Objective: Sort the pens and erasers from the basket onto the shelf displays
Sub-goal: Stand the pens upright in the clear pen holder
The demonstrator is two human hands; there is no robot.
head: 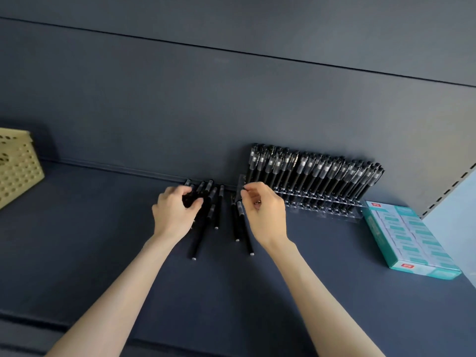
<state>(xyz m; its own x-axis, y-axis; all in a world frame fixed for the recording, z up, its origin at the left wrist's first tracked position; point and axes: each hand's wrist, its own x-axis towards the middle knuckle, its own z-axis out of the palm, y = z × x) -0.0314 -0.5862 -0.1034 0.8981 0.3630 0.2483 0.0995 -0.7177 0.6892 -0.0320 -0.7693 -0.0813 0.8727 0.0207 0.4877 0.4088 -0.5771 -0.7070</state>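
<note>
- Left hand [175, 207]: fingers curled round a bunch of loose pens [219, 207] lying on the shelf [103, 240], just left of the rack [322, 206].
- Right hand [262, 210]: fingertips pinched at the rack's left end; whether they hold a pen, cannot tell.
- Judgement: feed one pen at a time, upright, into a free hole; keep the bunch steady.

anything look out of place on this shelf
Yes: loose black pens lie scattered flat on the shelf, left of the clear rack where the other pens stand slotted. The left hand holds some.
</note>
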